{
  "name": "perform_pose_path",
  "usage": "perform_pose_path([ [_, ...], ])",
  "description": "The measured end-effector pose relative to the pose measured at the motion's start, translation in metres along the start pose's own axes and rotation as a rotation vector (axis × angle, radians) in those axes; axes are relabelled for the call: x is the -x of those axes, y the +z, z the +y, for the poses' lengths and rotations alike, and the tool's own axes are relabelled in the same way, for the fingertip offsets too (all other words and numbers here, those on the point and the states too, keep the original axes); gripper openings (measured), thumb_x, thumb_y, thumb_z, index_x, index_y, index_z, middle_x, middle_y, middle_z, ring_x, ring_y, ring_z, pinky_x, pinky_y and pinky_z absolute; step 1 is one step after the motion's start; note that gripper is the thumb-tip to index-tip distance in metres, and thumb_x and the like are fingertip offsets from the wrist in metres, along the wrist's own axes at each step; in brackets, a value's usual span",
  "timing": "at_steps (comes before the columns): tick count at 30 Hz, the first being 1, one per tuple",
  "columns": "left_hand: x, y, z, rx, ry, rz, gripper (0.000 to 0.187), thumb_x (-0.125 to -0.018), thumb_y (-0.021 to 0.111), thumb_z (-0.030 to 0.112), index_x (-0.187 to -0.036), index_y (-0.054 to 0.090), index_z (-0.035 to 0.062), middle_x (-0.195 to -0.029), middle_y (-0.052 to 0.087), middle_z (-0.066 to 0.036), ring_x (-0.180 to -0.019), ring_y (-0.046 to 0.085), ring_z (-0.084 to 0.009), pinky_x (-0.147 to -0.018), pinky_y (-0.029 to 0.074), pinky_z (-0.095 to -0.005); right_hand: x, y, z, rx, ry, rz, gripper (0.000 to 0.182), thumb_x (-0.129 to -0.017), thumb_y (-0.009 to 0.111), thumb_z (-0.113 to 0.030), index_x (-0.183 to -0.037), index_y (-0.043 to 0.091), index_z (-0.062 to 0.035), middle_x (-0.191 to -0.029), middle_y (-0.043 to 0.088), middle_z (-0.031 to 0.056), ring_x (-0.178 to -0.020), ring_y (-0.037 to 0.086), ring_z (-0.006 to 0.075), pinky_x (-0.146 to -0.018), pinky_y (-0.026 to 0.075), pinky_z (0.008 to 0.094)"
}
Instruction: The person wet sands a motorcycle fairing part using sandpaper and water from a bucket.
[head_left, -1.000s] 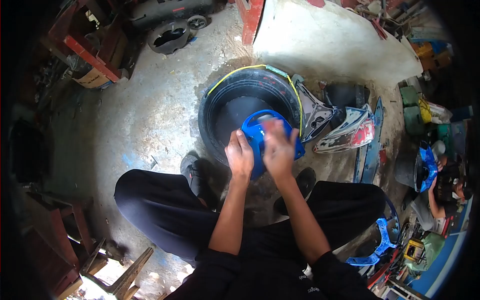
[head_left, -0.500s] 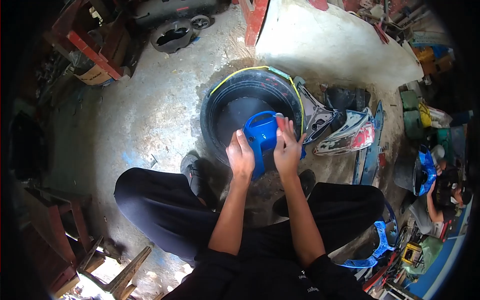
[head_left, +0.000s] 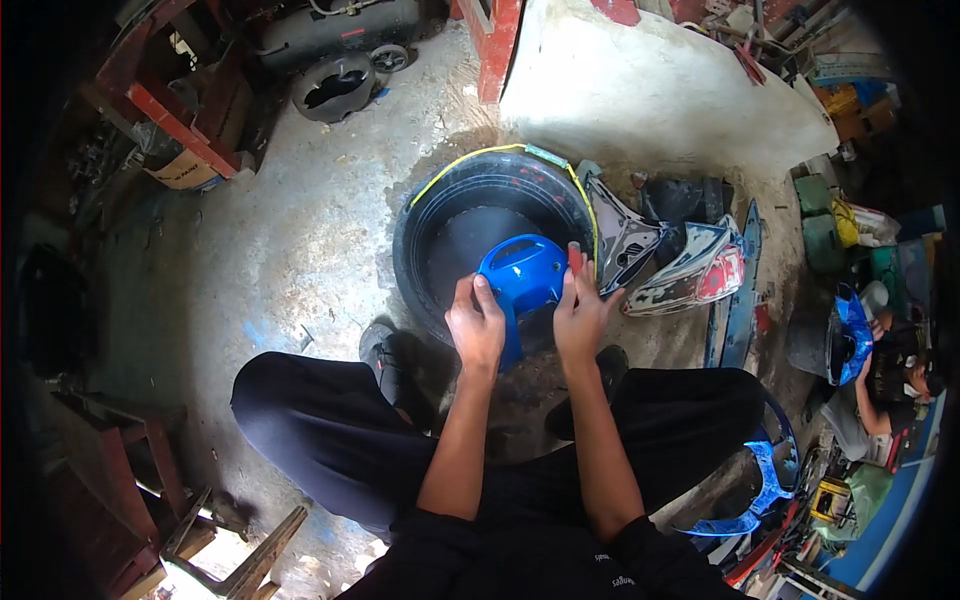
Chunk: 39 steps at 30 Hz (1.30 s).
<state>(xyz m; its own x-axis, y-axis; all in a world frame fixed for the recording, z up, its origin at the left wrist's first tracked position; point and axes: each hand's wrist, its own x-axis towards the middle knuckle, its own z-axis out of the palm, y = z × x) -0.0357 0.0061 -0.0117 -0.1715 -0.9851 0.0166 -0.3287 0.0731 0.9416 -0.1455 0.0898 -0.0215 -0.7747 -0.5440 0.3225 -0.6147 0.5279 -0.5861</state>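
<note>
A glossy blue plastic motorcycle body panel (head_left: 527, 276), with a slot near its top edge and a long strip hanging down, is held over a large black tub (head_left: 405, 250). My left hand (head_left: 475, 325) pinches the panel's left side between thumb and fingers. At its right edge, my right hand (head_left: 582, 318) is closed around a small reddish piece (head_left: 574, 258) that looks like folded sandpaper. Its fingers lie against the panel, and their undersides are hidden. The tub stands on the floor between my feet, with a yellow cord along its rim.
Right of the tub lie a grey-black panel (head_left: 628, 235), a worn white-and-red panel (head_left: 690, 275) and a long blue strip (head_left: 738, 300). Another person (head_left: 895, 375) handles a blue part at far right. A blue frame (head_left: 765, 490) lies by my right knee. Wooden furniture (head_left: 120, 450) stands left.
The blue panel has tilted, so more of its broad face shows. My right hand has shifted along its right edge with the reddish piece. The whole view has moved slightly.
</note>
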Motion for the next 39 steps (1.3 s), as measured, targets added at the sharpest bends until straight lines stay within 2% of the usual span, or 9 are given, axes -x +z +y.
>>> perform_pose_path([
  [3, 0.002, -0.006, -0.001, -0.005, -0.019, -0.035, 0.032, -0.107, 0.053, 0.026, -0.110, 0.070, -0.0015, -0.084, 0.072, -0.025, -0.080, 0.073, -0.0442, -0.073, 0.056, -0.0482, 0.008, -0.005, -0.002, -0.050, -0.297, -0.121, 0.034, -0.103, 0.054, -0.019, -0.130, 0.072, -0.0114, -0.144, 0.061, 0.0147, -0.142, 0.052, 0.0305, -0.123, 0.009, 0.0654],
  [7, 0.002, -0.002, 0.002, 0.015, -0.016, -0.010, 0.034, -0.107, 0.053, 0.026, -0.107, 0.070, -0.0037, -0.081, 0.071, -0.022, -0.073, 0.071, -0.0361, -0.070, 0.053, -0.0438, -0.006, -0.006, -0.010, -0.055, 0.084, 0.011, 0.032, -0.102, 0.057, -0.018, -0.129, 0.073, -0.0091, -0.142, 0.062, 0.0174, -0.141, 0.052, 0.0315, -0.124, 0.013, 0.0627],
  [9, 0.004, -0.002, -0.007, -0.025, 0.052, 0.028, 0.035, -0.108, 0.052, 0.027, -0.107, 0.070, -0.0038, -0.079, 0.070, -0.022, -0.072, 0.070, -0.0350, -0.069, 0.053, -0.0440, 0.006, 0.003, 0.004, -0.052, -0.240, -0.069, 0.034, -0.099, 0.058, -0.014, -0.131, 0.071, -0.0109, -0.142, 0.063, 0.0173, -0.140, 0.053, 0.0314, -0.124, 0.013, 0.0643],
  [18, 0.001, -0.003, 0.001, -0.023, -0.008, -0.032, 0.031, -0.106, 0.053, 0.025, -0.109, 0.070, -0.0019, -0.081, 0.072, -0.025, -0.076, 0.073, -0.0426, -0.069, 0.055, -0.0484, 0.003, -0.003, -0.015, -0.080, -0.338, -0.132, 0.029, -0.099, 0.058, -0.013, -0.122, 0.074, -0.0080, -0.137, 0.067, 0.0138, -0.136, 0.057, 0.0290, -0.124, 0.012, 0.0646],
  [27, -0.001, -0.001, -0.001, -0.023, -0.017, -0.002, 0.032, -0.106, 0.054, 0.025, -0.109, 0.069, -0.0021, -0.080, 0.072, -0.024, -0.076, 0.073, -0.0422, -0.068, 0.056, -0.0478, -0.011, 0.004, -0.004, -0.019, 0.022, 0.005, 0.030, -0.099, 0.059, -0.013, -0.126, 0.073, -0.0084, -0.141, 0.064, 0.0166, -0.139, 0.054, 0.0325, -0.125, 0.013, 0.0615],
  [31, 0.001, -0.001, -0.002, -0.021, -0.013, -0.018, 0.033, -0.107, 0.053, 0.025, -0.108, 0.070, -0.0029, -0.079, 0.071, -0.023, -0.072, 0.071, -0.0388, -0.069, 0.054, -0.0465, -0.001, -0.004, -0.012, -0.101, -0.351, -0.204, 0.033, -0.102, 0.055, -0.015, -0.130, 0.071, -0.0079, -0.142, 0.063, 0.0168, -0.140, 0.053, 0.0341, -0.123, 0.016, 0.0624],
  [33, -0.002, 0.000, -0.002, -0.033, 0.003, 0.003, 0.031, -0.106, 0.054, 0.024, -0.108, 0.070, -0.0019, -0.080, 0.072, -0.024, -0.074, 0.073, -0.0417, -0.069, 0.055, -0.0477, -0.014, 0.000, -0.013, -0.195, 0.028, 0.013, 0.034, -0.101, 0.055, -0.014, -0.132, 0.070, -0.0081, -0.142, 0.063, 0.0162, -0.142, 0.051, 0.0327, -0.124, 0.016, 0.0610],
  [37, 0.000, -0.001, 0.001, -0.007, -0.016, -0.012, 0.031, -0.106, 0.054, 0.025, -0.108, 0.070, -0.0017, -0.080, 0.072, -0.025, -0.076, 0.073, -0.0425, -0.069, 0.055, -0.0484, -0.001, -0.008, -0.021, -0.051, -0.349, -0.200, 0.036, -0.103, 0.053, -0.014, -0.136, 0.067, -0.0092, -0.145, 0.061, 0.0174, -0.142, 0.051, 0.0319, -0.122, 0.020, 0.0619],
  [39, 0.001, -0.001, 0.000, 0.007, 0.004, -0.004, 0.031, -0.106, 0.054, 0.025, -0.109, 0.070, -0.0015, -0.081, 0.072, -0.025, -0.077, 0.073, -0.0430, -0.069, 0.055, -0.0485, -0.013, -0.004, -0.015, -0.122, -0.036, -0.017, 0.035, -0.102, 0.055, -0.013, -0.134, 0.067, -0.0081, -0.144, 0.061, 0.0176, -0.140, 0.053, 0.0328, -0.123, 0.021, 0.0609],
])
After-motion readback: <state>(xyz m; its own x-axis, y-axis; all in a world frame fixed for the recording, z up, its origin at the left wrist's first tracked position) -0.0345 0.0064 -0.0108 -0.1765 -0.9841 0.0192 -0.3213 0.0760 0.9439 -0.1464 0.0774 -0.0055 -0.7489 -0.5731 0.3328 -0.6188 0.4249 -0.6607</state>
